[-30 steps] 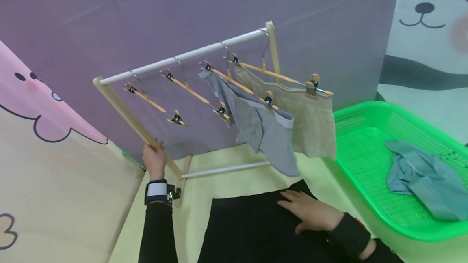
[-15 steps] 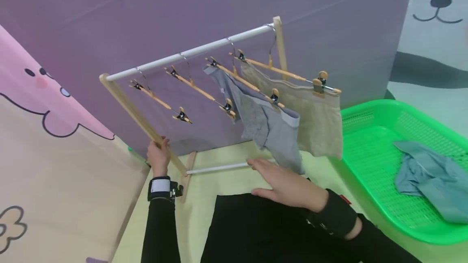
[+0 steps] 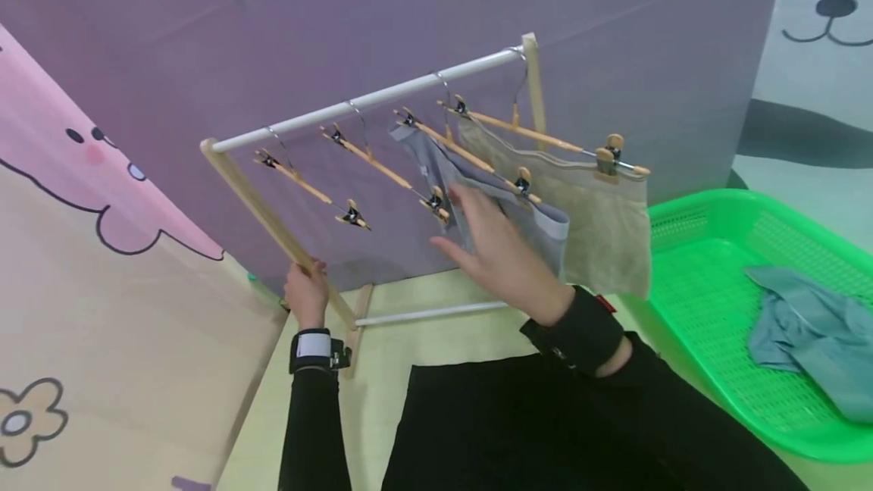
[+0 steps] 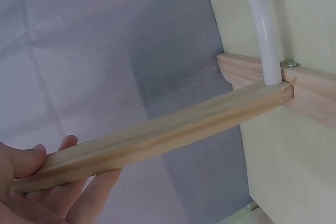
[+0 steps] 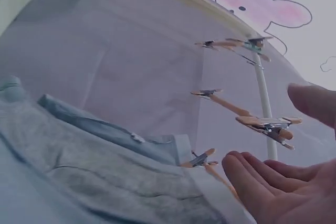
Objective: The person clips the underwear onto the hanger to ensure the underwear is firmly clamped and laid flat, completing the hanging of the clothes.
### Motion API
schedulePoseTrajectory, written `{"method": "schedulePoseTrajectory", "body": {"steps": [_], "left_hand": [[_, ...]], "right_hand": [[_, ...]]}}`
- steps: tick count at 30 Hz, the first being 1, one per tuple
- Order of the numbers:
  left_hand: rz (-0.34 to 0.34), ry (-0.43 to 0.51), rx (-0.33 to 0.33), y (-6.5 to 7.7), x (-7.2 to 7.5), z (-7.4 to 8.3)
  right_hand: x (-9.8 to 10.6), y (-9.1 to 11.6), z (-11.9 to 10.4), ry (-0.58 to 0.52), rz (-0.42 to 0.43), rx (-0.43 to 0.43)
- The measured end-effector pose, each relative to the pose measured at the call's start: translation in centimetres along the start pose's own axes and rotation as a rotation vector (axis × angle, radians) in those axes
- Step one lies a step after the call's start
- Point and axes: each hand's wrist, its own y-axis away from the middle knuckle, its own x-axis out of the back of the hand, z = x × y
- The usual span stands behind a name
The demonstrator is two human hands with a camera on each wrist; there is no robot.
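Note:
My left hand (image 3: 307, 294) grips the wooden side post (image 3: 255, 207) of a small clothes rack; in the left wrist view thumb and fingers wrap the post (image 4: 147, 140). My right hand (image 3: 498, 252) is raised in front of hanging grey shorts (image 3: 555, 248), its fingers extended and thumb apart, holding nothing. Just beyond its fingertips is a bare clip hanger (image 3: 385, 167), also ahead of the hand in the right wrist view, where its clip (image 5: 270, 127) lies between thumb and fingers. A black garment (image 3: 470, 415) lies spread on the table below.
Another bare clip hanger (image 3: 307, 186) hangs at the rack's left end. A beige garment (image 3: 607, 226) is clipped at the right end. The green basket (image 3: 689, 354) at right holds a crumpled teal cloth (image 3: 811, 336). A purple backdrop (image 3: 382, 14) stands behind the rack.
My right hand has lifted off the black garment and moved up and left to the hanging grey shorts. My left hand keeps its grip on the post. The view has shifted slightly.

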Motion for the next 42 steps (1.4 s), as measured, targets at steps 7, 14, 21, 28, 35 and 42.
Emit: {"method": "schedulePoseTrajectory", "body": {"steps": [7,14,21,28,35,42], "left_hand": [[0.003,0.028,-0.002,0.2,-0.6,0.3],[-0.001,0.019,0.011,0.5,-0.9,0.0],[0.013,0.014,-0.012,0.4,-1.0,0.0],[0.016,0.008,-0.013,0.3,-1.1,-0.4],[0.001,-0.001,-0.015,0.2,-0.8,-0.5],[-0.007,0.015,-0.019,0.0,-0.5,-0.6]], "right_hand": [[0.0,-2.3,-0.6,-0.035,0.078,0.012],[-0.5,-2.8,-0.3,-0.043,0.158,0.035],[-0.2,-3.2,-0.1,-0.055,0.258,0.097],[0.3,-2.4,-0.2,-0.048,0.290,0.117],[0.6,-0.7,0.6,-0.023,0.312,0.118],[0.4,1.3,2.1,-0.018,0.278,0.104]]}}
